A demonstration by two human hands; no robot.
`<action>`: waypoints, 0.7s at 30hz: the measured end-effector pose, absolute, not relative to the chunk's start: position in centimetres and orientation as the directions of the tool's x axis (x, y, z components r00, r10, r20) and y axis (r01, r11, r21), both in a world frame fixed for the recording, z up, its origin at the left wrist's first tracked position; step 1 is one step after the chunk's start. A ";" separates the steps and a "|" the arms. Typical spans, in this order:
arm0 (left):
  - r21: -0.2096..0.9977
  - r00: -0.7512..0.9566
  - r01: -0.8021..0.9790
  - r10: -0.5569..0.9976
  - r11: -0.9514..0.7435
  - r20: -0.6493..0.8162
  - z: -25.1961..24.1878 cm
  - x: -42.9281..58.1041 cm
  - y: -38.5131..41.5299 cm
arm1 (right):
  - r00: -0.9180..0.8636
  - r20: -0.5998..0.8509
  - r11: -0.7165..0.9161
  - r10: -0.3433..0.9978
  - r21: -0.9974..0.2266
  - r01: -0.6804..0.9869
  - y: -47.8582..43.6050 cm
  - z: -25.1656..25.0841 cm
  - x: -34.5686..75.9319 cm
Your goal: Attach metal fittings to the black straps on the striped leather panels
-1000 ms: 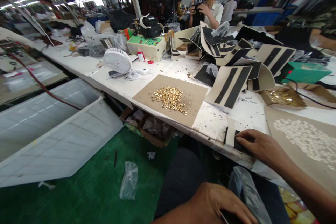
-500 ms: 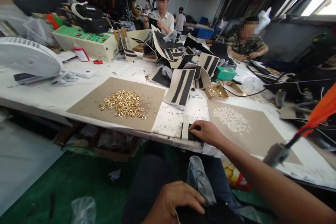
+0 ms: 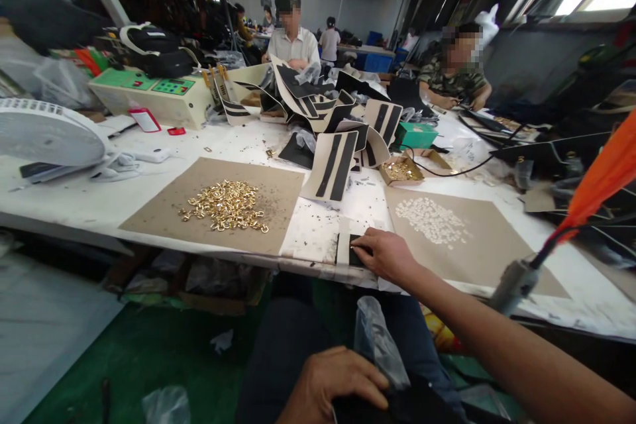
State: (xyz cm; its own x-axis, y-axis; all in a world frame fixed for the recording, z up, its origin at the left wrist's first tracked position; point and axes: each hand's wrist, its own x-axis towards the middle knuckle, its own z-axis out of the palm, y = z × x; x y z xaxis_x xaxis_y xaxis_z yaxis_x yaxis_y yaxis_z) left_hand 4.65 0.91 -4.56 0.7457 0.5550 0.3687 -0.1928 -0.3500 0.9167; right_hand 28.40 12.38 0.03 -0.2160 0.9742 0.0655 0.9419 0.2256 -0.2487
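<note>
My right hand (image 3: 386, 254) rests on a small black and cream piece (image 3: 348, 249) at the near edge of the white table (image 3: 89, 192), fingers curled and pressing it down. My left hand (image 3: 332, 384) lies in my lap, fingers closed on a dark piece of material (image 3: 392, 405) beside a clear plastic bag (image 3: 380, 351). A heap of gold metal rings (image 3: 224, 205) sits on brown card (image 3: 163, 215) to the left. To the right, a patch of small white pieces (image 3: 433, 220) lies on another brown card (image 3: 497, 258).
Cream panels with black stripes (image 3: 336, 165) pile up mid-table, with a small box of gold parts (image 3: 400, 171), a green box (image 3: 415, 135), a white fan (image 3: 47, 136) and a cream machine (image 3: 154, 94). Two people sit across the table. An orange-tipped tool (image 3: 561, 232) hangs at right.
The view has swung right, from the floor and a white panel to the table. My right hand stays on the black and cream piece; my left hand stays in my lap.
</note>
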 end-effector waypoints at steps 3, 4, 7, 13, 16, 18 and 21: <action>0.902 0.725 -0.215 0.557 -0.374 0.404 -5.0 4.6 0.8 | -0.201 0.051 0.207 0.978 -0.291 0.934 12.6 0.1 28.5; 0.904 0.723 -0.217 0.561 -0.368 0.403 -5.0 4.6 0.8 | -0.200 0.037 0.202 0.979 -0.308 0.930 12.8 0.2 28.6; 0.932 0.755 -0.188 0.560 -0.311 0.340 -4.7 4.6 0.8 | -0.204 -0.010 0.189 0.979 -0.331 0.924 13.2 0.5 28.5; 0.925 0.773 -0.162 0.538 -0.344 0.335 -3.6 5.3 1.3 | -0.104 -0.021 0.087 0.994 -0.397 0.914 13.5 0.3 28.0; 0.918 0.740 -0.147 0.576 -0.367 0.349 -2.0 5.7 1.4 | -0.105 -0.031 0.077 0.994 -0.475 0.877 13.7 0.2 28.4; 0.942 0.675 -0.096 0.674 -0.321 0.299 -0.7 5.8 1.1 | -0.121 -0.033 0.084 0.992 -0.535 0.841 13.6 0.3 29.2; 0.997 0.508 0.010 0.859 -0.081 0.064 1.0 5.5 0.8 | -0.073 -0.006 0.049 0.997 -0.679 0.732 12.3 0.8 30.7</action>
